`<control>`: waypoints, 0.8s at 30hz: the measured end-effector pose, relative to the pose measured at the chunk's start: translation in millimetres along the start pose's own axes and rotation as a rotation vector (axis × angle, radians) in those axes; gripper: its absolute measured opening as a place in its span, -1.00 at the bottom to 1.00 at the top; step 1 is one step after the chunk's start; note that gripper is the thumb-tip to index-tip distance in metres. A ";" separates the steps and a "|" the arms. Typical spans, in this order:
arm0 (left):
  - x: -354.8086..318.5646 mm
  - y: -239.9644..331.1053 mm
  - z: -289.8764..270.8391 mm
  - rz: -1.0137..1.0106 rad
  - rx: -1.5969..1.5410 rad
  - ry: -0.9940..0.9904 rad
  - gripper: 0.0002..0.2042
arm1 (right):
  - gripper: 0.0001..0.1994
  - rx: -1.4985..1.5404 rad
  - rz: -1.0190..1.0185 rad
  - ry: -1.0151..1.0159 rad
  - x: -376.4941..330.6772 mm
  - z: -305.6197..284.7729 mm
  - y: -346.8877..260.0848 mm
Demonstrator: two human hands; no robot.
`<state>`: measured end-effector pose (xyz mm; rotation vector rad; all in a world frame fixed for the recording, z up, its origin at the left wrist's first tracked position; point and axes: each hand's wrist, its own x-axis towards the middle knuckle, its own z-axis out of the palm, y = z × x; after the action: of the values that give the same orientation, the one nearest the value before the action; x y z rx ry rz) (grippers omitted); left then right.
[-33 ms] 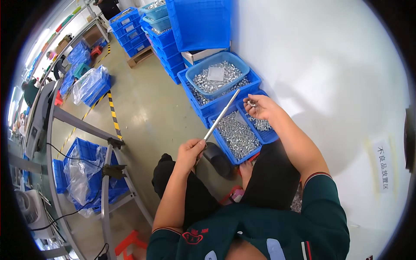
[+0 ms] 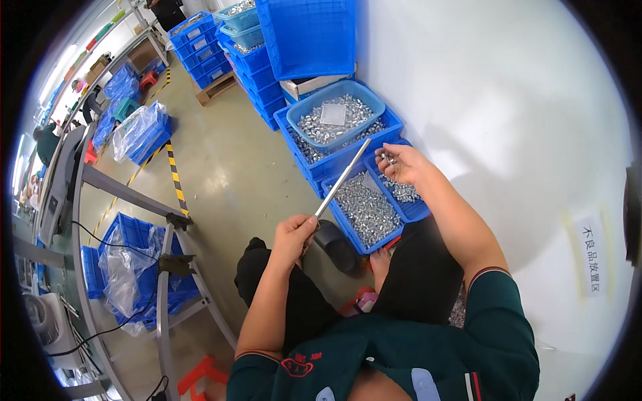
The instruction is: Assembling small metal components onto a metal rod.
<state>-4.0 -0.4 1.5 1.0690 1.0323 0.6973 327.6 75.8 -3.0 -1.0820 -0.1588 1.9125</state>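
My left hand (image 2: 295, 238) is closed around the lower end of a thin silver metal rod (image 2: 343, 179). The rod slants up and to the right, its far tip a little left of my right hand (image 2: 402, 165). Curled fingers of that right hand hold a few small shiny metal parts (image 2: 388, 159); their exact kind is too small to make out. Below it is a narrow blue basket (image 2: 420, 212) with similar small parts. Beside that, on the left, stands a blue bin (image 2: 362, 248) filled with many small silver parts.
Behind the bins, a light-blue tub (image 2: 376, 100) of metal parts sits on a larger blue crate (image 2: 394, 127). A white wall (image 2: 508, 134) rises on the right. To the left are a grey metal frame (image 2: 162, 294) and plastic-lined blue crates (image 2: 144, 240). A dark slipper (image 2: 334, 246) lies near my feet.
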 end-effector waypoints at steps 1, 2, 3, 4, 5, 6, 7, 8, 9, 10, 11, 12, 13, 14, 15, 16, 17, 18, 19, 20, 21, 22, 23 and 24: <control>0.0 0.5 0.3 -0.011 -0.021 0.004 -0.81 | -0.75 0.000 0.002 -0.002 -3.7 5.2 1.2; 0.6 -0.3 -0.3 -0.010 -0.022 0.007 -0.81 | -0.76 -0.039 -0.036 0.005 -8.6 10.2 2.7; 1.4 -1.6 -1.3 -0.004 -0.015 0.003 -0.81 | -0.77 -0.079 -0.075 0.012 -13.6 16.1 4.2; 1.8 -2.7 -2.1 0.003 -0.007 -0.004 -0.81 | -0.77 -0.081 -0.077 0.010 -16.7 18.7 5.5; 1.3 -3.6 -3.2 0.007 -0.008 -0.003 -0.81 | -0.78 -0.098 -0.100 -0.030 -19.1 21.3 6.4; 0.0 -4.7 -4.5 0.015 0.013 0.004 -0.81 | -0.80 -0.116 -0.123 -0.072 -21.1 23.9 7.2; -0.1 -5.8 -4.2 0.025 0.033 0.008 -0.79 | -0.82 -0.105 -0.138 -0.092 -24.2 25.0 7.2; 0.1 -6.3 -3.8 0.032 0.031 0.007 -0.79 | -0.82 -0.111 -0.143 -0.093 -25.5 24.5 5.9; 0.3 -6.5 -3.4 0.031 0.043 0.010 -0.79 | -0.82 -0.091 -0.153 -0.132 -26.4 23.3 3.9; -0.1 -6.5 -3.6 0.027 0.057 0.013 -0.79 | -0.83 -0.069 -0.160 -0.171 -28.3 24.9 4.4; -0.9 -5.7 -3.7 0.031 0.056 0.014 -0.79 | -0.82 -0.059 -0.181 -0.092 -31.8 31.2 6.3; -2.2 -3.9 -3.6 0.018 0.076 0.015 -0.79 | -0.82 -0.062 -0.183 -0.094 -30.8 29.0 6.0; -3.7 -2.1 -3.4 0.007 0.097 0.019 -0.79 | -0.82 -0.053 -0.169 -0.145 -31.1 28.4 4.9; -4.3 -2.4 -3.5 0.012 0.096 0.022 -0.79 | -0.81 -0.043 -0.156 -0.196 -31.0 28.2 4.1; -4.5 -3.6 -3.7 0.034 0.094 0.013 -0.79 | -0.78 -0.021 -0.143 -0.192 -30.7 28.1 4.0; -4.5 -3.3 -3.1 0.055 0.091 0.004 -0.80 | -0.78 -0.025 -0.143 -0.194 -33.8 31.8 5.1; -4.8 -2.1 -2.5 0.058 0.089 0.007 -0.80 | -0.79 -0.031 -0.154 -0.194 -37.1 35.3 6.4; -5.9 -0.2 -1.7 0.046 0.096 0.011 -0.80 | -0.79 -0.037 -0.166 -0.193 -38.9 38.0 7.8; -6.7 1.7 -0.7 0.033 0.104 0.014 -0.80 | -0.79 -0.038 -0.166 -0.194 -39.3 39.7 8.8; -6.5 2.0 -0.1 0.034 0.103 0.016 -0.80 | -0.79 -0.066 -0.172 -0.206 -39.4 41.3 9.9; -6.4 2.1 0.3 0.038 0.101 0.011 -0.80 | -0.79 -0.094 -0.178 -0.218 -39.6 43.0 11.1; -6.0 2.0 0.4 0.042 0.098 0.006 -0.79 | -0.79 -0.095 -0.178 -0.218 -40.1 45.0 12.3; -5.6 1.5 0.1 0.042 0.097 0.006 -0.79 | -0.80 -0.119 -0.207 -0.221 -41.0 47.3 13.5; -5.2 0.7 -0.2 0.043 0.099 0.008 -0.79 | -0.80 -0.143 -0.235 -0.224 -41.8 49.7 14.8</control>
<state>-6.2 -4.6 3.9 1.1783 1.0622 0.6910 290.1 50.3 45.9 -0.8952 -0.5330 1.8242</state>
